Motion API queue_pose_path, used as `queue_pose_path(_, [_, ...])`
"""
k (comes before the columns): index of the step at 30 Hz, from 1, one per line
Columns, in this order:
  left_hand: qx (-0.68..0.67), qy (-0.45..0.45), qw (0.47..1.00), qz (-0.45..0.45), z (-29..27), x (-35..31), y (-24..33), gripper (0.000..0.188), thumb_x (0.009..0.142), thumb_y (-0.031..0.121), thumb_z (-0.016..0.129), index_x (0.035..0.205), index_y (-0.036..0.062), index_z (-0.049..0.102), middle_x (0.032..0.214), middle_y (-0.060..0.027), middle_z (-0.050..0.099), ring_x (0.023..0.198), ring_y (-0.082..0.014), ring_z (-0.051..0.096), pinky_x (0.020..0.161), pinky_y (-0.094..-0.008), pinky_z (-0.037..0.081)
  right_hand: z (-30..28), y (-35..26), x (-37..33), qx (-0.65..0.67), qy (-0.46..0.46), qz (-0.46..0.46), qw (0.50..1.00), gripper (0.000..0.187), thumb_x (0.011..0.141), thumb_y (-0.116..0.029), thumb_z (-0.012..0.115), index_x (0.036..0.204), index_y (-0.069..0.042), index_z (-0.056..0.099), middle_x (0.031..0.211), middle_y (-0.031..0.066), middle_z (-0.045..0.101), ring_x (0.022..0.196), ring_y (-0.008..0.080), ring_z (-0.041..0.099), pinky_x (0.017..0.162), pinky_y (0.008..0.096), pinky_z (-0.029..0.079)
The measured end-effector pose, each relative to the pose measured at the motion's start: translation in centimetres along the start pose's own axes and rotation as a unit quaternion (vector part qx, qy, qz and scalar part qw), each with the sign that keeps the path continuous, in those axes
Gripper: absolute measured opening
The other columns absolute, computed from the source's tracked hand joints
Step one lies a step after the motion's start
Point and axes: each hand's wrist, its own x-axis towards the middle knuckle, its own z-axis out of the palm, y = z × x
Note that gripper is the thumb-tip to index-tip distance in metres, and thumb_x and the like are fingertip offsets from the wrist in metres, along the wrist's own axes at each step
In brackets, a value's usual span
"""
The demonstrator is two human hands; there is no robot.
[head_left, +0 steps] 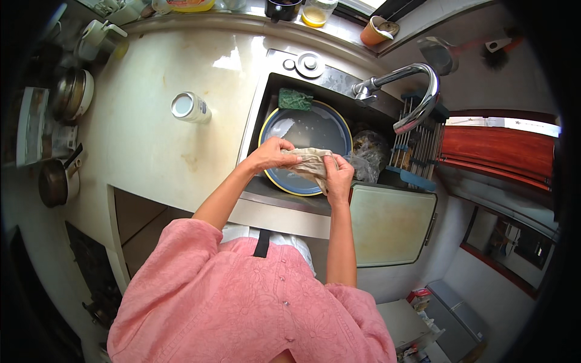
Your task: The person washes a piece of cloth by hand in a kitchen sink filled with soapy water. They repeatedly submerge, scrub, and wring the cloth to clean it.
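Observation:
Both of my hands grip a crumpled beige cloth (310, 162) over the sink (330, 91). My left hand (272, 153) pinches its left end and my right hand (339, 177) clutches its right end. Under the cloth, inside the sink, lies a large blue plate with a yellow rim (308, 130). A green scouring sponge (295, 99) rests at the plate's far edge.
A curved metal tap (417, 91) arches over a dish rack (414, 154) on the right. A clear plastic bag (368, 158) lies in the sink. A white tin (190, 107) stands on the counter, pots (72, 94) at far left, and a pale cutting board (390, 224) sits near right.

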Motion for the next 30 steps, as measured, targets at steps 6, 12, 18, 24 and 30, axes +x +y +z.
queue_pose_path(6, [-0.009, 0.113, 0.992, 0.049, 0.1, -0.6, 0.4, 0.025, 0.082, 0.022, 0.066, 0.086, -0.0026, 0.068, 0.084, -0.0048, 0.061, 0.068, -0.0101, 0.056, 0.061, -0.0245, 0.045, -0.5, -0.2, -0.8, -0.18, -0.042, 0.008, 0.983, 0.026, 0.077, -0.023, 0.07, 0.082, 0.003, 0.067, 0.064, 0.0029, 0.061, 0.059, 0.0069, 0.052, 0.056, 0.0239, 0.044])
queue_pose_path(12, [-0.172, 0.148, 0.969, 0.101, 0.8, -0.7, 0.1, 0.019, 0.083, 0.018, 0.064, 0.085, -0.0002, 0.068, 0.082, -0.0039, 0.063, 0.073, -0.0093, 0.056, 0.072, -0.0239, 0.044, -1.0, -0.2, -1.8, -0.168, -0.084, 0.103, 0.977, 0.029, 0.08, -0.028, 0.068, 0.073, 0.0, 0.064, 0.054, -0.0005, 0.054, 0.05, 0.0046, 0.046, 0.045, 0.0239, 0.036])
queue_pose_path(18, [-0.1, 0.174, 0.975, 0.095, 1.9, -0.4, -0.6, 0.02, 0.087, 0.02, 0.059, 0.078, 0.0021, 0.063, 0.071, 0.0022, 0.057, 0.067, -0.0048, 0.049, 0.062, -0.0224, 0.042, -2.6, 1.8, -1.7, -0.075, -0.107, 0.093, 0.987, 0.033, 0.086, -0.032, 0.063, 0.076, 0.0, 0.063, 0.062, -0.0008, 0.056, 0.052, 0.0055, 0.049, 0.047, 0.0232, 0.038])
queue_pose_path(24, [-0.043, 0.088, 0.993, 0.059, 2.9, -1.6, 1.0, 0.024, 0.08, 0.025, 0.069, 0.071, 0.0072, 0.055, 0.068, 0.0044, 0.052, 0.065, -0.0037, 0.046, 0.059, -0.0204, 0.038, -2.7, 3.1, -1.9, 0.066, -0.088, 0.113, 0.988, 0.037, 0.096, -0.03, 0.046, 0.096, 0.003, 0.063, 0.086, 0.0051, 0.064, 0.073, 0.0091, 0.058, 0.068, 0.0224, 0.045])
queue_pose_path(30, [0.16, 0.143, 0.972, 0.093, 2.8, -1.5, 0.2, 0.027, 0.071, 0.019, 0.073, 0.08, -0.0011, 0.057, 0.068, -0.0071, 0.057, 0.062, -0.0081, 0.051, 0.056, -0.0264, 0.043, -2.6, 2.4, -2.3, 0.116, -0.078, 0.115, 0.983, 0.035, 0.098, -0.027, 0.042, 0.103, 0.003, 0.059, 0.094, 0.0069, 0.065, 0.082, 0.0108, 0.06, 0.074, 0.0239, 0.047])
